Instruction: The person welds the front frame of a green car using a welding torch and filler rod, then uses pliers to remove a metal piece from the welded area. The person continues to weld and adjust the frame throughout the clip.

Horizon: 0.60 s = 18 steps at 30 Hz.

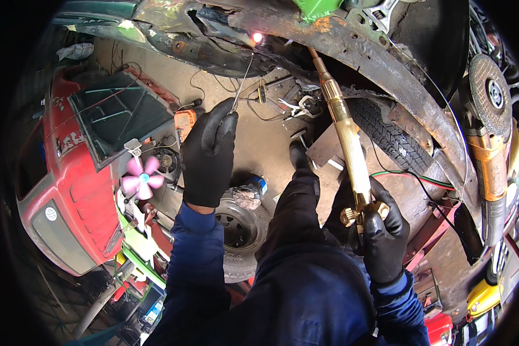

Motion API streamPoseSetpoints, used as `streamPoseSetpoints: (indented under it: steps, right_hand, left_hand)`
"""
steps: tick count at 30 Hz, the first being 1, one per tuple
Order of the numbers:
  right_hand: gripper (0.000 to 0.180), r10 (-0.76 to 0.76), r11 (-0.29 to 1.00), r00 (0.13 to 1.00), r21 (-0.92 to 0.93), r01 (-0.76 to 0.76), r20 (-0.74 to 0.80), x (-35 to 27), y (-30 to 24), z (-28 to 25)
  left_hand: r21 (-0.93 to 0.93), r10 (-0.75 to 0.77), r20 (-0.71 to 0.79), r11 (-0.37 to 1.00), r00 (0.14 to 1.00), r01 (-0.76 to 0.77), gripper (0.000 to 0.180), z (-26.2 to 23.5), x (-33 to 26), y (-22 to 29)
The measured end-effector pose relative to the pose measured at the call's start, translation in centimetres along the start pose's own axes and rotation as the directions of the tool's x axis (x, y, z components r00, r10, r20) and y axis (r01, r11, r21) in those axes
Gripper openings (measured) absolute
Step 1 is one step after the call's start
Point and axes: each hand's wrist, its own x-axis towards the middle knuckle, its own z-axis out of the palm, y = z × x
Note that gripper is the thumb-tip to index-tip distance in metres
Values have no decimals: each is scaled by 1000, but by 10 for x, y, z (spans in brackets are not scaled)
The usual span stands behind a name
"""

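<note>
My left hand (209, 158), in a black glove, is closed around a thin metal rod (244, 81) that slants up toward the car body. In my gloved right hand (384, 245) is a brass gas torch (347, 141), gripped low by its valve knobs. The torch's narrow tip reaches the edge of a rusty, bent body panel (360, 52). A bright pinkish glowing spot (257, 38) shows on the metal just above the rod's far end. A small gap seems to lie between rod and glow.
An angle grinder (485, 161) hangs at the right. A tyre (395, 141) stands under the panel; a wheel (242, 254) lies below my left hand. Locking pliers (297, 108), cables and a hammer (299, 135) lie on the floor. Left are a red body section (92, 202) and a pink fan (132, 185).
</note>
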Motion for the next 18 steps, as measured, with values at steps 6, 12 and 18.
streamPoseSetpoints:
  steps: [6, 12, 18]
  right_hand:
    - [75, -57, 998, 998, 39, 58, -25, -7, 9, 4]
    - [88, -140, 990, 987, -3, 141, -81, -9, 16, 25]
    - [90, -80, 996, 996, 32, 81, -26, -12, 9, 37]
  left_hand:
    - [-152, -71, 22, 986, 997, 73, 32, 7, -7, -32]
    - [-199, 49, 34, 979, 998, -41, 31, 27, 5, -53]
    - [-203, 103, -57, 973, 993, -113, 32, 49, 13, -54]
